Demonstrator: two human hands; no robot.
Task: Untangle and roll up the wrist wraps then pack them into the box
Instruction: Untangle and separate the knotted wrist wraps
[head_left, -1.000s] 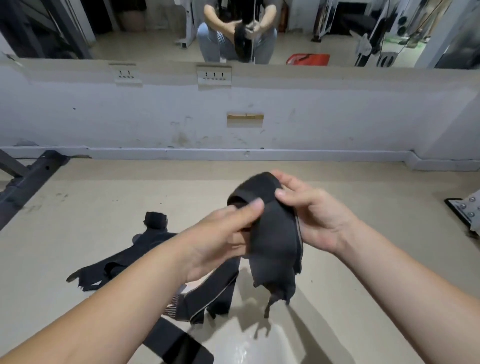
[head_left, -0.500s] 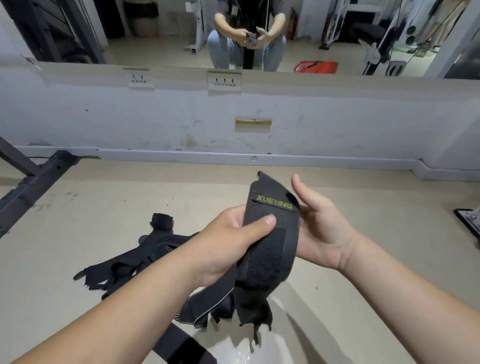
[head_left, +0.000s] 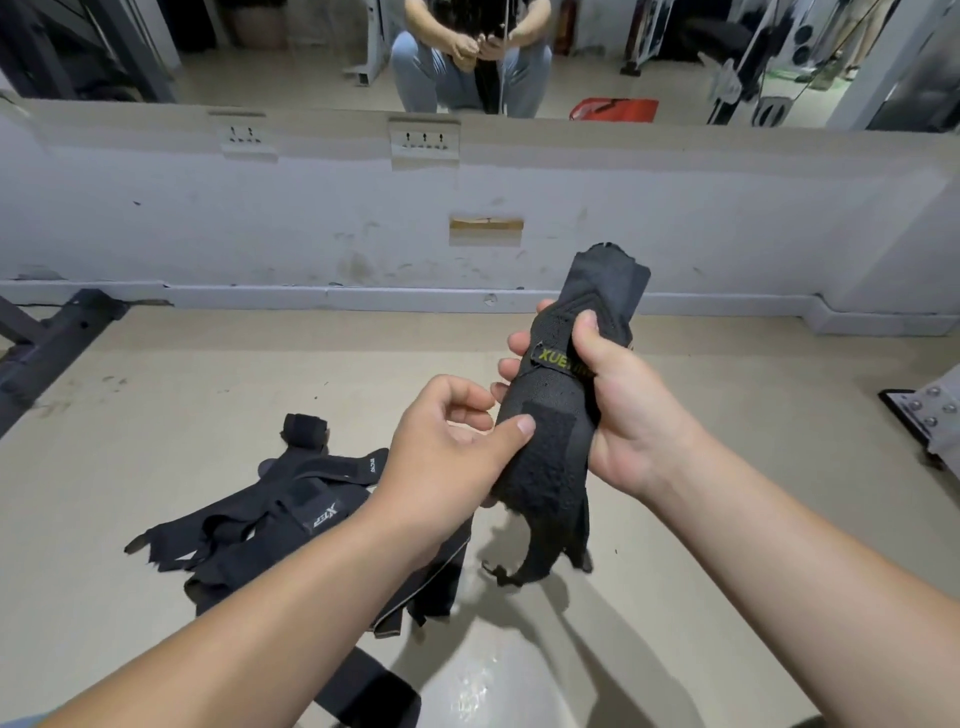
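A black wrist wrap (head_left: 558, 415) with a yellow-lettered label is held upright in front of me, folded over on itself, its frayed ends sticking out at top and bottom. My right hand (head_left: 623, 410) grips its upper half, thumb across the front and fingers curled round the back. My left hand (head_left: 447, 452) pinches its lower half, thumb pressed on the velcro patch. A tangle of other black wraps (head_left: 291, 509) lies on the floor to the lower left. A white box (head_left: 483, 686) shows at the bottom edge.
A low white wall (head_left: 311, 218) with sockets runs across ahead, with a mirror above it that reflects me seated. A dark metal frame foot (head_left: 52, 343) lies at the left. A bolted metal plate (head_left: 930, 410) sits at the right edge.
My right hand has closed round the upper part of the wrap, where before it lay open behind it. The wrap now stands taller and more bundled. My left hand has slid lower on it.
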